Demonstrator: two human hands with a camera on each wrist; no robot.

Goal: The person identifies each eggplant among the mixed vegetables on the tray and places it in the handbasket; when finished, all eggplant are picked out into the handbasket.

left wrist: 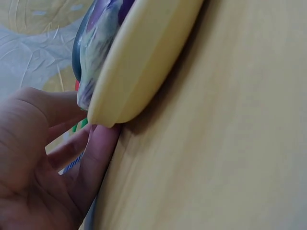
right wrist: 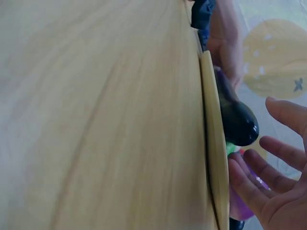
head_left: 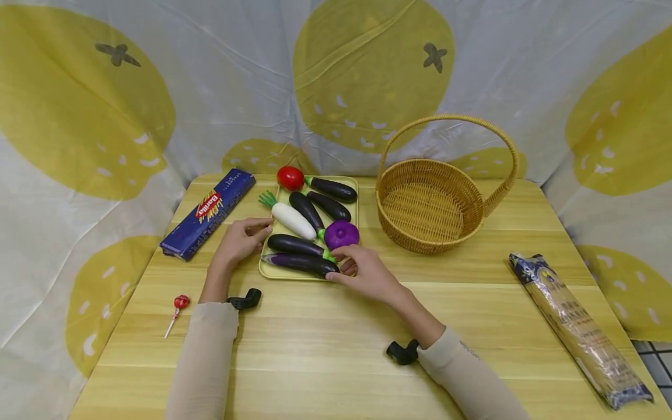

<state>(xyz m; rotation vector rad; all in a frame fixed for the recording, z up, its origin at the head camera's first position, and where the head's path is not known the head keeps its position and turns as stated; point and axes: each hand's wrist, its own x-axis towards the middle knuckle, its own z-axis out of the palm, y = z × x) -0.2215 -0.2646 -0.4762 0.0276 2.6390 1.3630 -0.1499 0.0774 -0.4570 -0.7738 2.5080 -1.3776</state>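
A pale yellow tray (head_left: 269, 270) holds several dark eggplants (head_left: 300, 263), a white radish (head_left: 294, 221) with green leaves, a red tomato (head_left: 290, 178) and a round purple vegetable (head_left: 342, 234). My left hand (head_left: 242, 239) pinches the tray's left edge, one fingertip just under the rim in the left wrist view. At the opposite side, my right hand (head_left: 367, 271) has its fingers spread and loosely bent around the ends of the two front eggplants. In the right wrist view, its lower fingertips overlap the purple vegetable, and the thumb stands apart from the eggplant's rounded end.
Right of the tray stands a wicker basket (head_left: 399, 234) with a tall handle. A blue spaghetti box (head_left: 209, 213) lies at the left, with a red lollipop (head_left: 181, 302) in front of it. A long pack of noodles (head_left: 577, 326) lies near the table's right edge.
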